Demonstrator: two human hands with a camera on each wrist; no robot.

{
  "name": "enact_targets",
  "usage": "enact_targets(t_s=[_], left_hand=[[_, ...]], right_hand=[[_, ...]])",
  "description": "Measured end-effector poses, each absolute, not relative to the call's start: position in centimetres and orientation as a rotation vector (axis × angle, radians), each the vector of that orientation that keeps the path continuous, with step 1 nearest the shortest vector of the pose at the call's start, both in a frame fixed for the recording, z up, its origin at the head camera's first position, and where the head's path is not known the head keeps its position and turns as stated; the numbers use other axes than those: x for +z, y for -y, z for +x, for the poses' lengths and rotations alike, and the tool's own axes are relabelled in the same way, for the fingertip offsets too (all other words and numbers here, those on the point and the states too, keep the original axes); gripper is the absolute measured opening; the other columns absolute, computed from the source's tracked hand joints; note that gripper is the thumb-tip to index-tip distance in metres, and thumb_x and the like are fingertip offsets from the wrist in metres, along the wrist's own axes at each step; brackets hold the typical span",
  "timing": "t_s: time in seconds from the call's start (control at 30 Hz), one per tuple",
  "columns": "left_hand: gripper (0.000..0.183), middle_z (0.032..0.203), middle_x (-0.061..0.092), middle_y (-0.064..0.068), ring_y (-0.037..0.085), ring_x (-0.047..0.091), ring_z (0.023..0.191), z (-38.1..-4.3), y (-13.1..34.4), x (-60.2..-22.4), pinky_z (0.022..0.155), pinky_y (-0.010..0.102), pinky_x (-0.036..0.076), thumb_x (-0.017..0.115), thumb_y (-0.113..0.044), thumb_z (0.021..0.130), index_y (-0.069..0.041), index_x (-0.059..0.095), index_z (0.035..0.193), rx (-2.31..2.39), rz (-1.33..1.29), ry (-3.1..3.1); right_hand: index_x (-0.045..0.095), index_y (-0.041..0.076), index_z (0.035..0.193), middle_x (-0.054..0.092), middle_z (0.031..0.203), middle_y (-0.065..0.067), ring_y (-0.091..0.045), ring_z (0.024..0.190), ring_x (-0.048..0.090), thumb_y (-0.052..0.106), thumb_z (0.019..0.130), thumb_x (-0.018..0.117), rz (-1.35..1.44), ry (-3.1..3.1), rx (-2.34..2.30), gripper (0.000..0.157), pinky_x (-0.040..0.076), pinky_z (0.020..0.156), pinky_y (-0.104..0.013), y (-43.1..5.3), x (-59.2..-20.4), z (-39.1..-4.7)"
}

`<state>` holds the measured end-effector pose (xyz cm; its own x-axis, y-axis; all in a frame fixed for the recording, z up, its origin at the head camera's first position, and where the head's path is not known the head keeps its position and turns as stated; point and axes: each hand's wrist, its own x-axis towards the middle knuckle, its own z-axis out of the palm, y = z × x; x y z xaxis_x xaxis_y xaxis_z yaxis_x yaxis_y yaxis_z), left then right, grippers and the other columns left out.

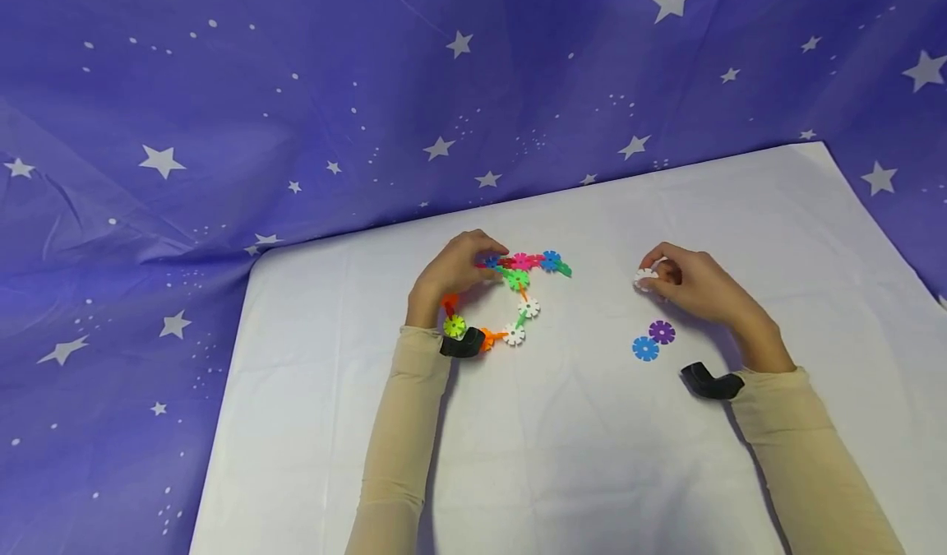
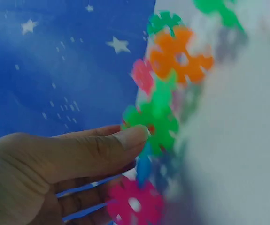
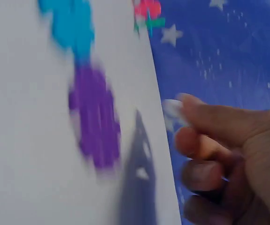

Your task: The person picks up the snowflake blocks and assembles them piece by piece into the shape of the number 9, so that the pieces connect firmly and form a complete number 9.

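A chain of interlocked snowflake discs in several colours forms a ring on the white table, with a tail of pink, blue and green discs running right from its top. My left hand (image 1: pixel 460 265) pinches the chain at the top left of the ring; in the left wrist view its thumb lies on a green disc (image 2: pixel 158 126), with a magenta disc (image 2: pixel 135 202) below. To the right, my right hand (image 1: pixel 691 282) pinches a white disc (image 1: pixel 645 279) between thumb and fingers. Close below that hand lie a purple disc (image 1: pixel 662 332) and a blue disc (image 1: pixel 645 349).
The white-covered table (image 1: pixel 577 456) reaches back to a blue-purple curtain (image 1: pixel 370 111) with white stars. Black camera mounts sit at both wrists, the left one (image 1: pixel 463 344) overlapping the ring's lower left in the head view.
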<state>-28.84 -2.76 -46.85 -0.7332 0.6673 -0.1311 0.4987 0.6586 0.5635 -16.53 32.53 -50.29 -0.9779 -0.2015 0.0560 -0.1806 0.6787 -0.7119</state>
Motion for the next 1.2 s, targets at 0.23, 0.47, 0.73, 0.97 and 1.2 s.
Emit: enact_targets(t_s=[0.23,0.47,0.73,0.97,1.2], left_hand=[[0.033,0.123,0.061,0.006,0.023,0.051,0.117,-27.2,-1.5,-46.3,0.108,0.042,0.033,0.069,-0.025,0.093,-0.016,0.069,0.124,0.660,1.077,-2.520],[0.030,0.125,0.058,0.004,0.020,0.054,0.115,-26.7,-4.4,-48.1,0.094,0.039,0.039,0.067,-0.032,0.094,-0.024,0.070,0.122,0.598,1.083,-2.618],[0.019,0.111,0.064,-0.005,0.010,0.060,0.101,-26.6,-4.7,-49.3,0.090,0.035,0.040,0.071,-0.033,0.090,-0.026,0.076,0.106,0.740,1.077,-2.687],[0.017,0.109,0.064,-0.005,0.010,0.061,0.098,-26.7,-4.7,-49.8,0.091,0.031,0.045,0.072,-0.032,0.089,-0.023,0.077,0.102,0.832,1.104,-2.644],[0.016,0.108,0.064,-0.003,0.012,0.062,0.100,-26.8,-4.6,-50.0,0.091,0.028,0.048,0.072,-0.031,0.089,-0.022,0.077,0.100,0.873,1.057,-2.609]], right_hand=[[0.053,-0.001,0.121,0.066,0.076,-0.018,-0.014,0.045,0.047,0.013,0.096,0.063,-0.224,-2.585,-1.584,0.030,0.040,0.043,-0.026,-28.9,-50.7,-16.9],[0.050,0.000,0.130,0.071,0.089,-0.018,-0.018,0.050,0.054,0.012,0.097,0.061,-0.059,-2.442,-1.653,0.037,0.045,0.050,-0.026,-26.8,-51.8,-16.9],[0.048,-0.001,0.131,0.072,0.091,-0.019,-0.013,0.051,0.055,0.014,0.098,0.060,-0.021,-2.336,-1.781,0.038,0.047,0.053,-0.024,-25.5,-52.5,-17.1],[0.048,-0.001,0.131,0.071,0.091,-0.019,-0.009,0.048,0.051,0.012,0.099,0.056,0.045,-2.272,-1.848,0.036,0.042,0.043,-0.024,-24.9,-52.6,-17.1],[0.046,-0.005,0.131,0.072,0.080,-0.002,-0.008,0.046,0.053,0.008,0.099,0.055,0.115,-2.182,-1.989,0.036,0.044,0.043,-0.023,-24.1,-52.8,-17.0]])
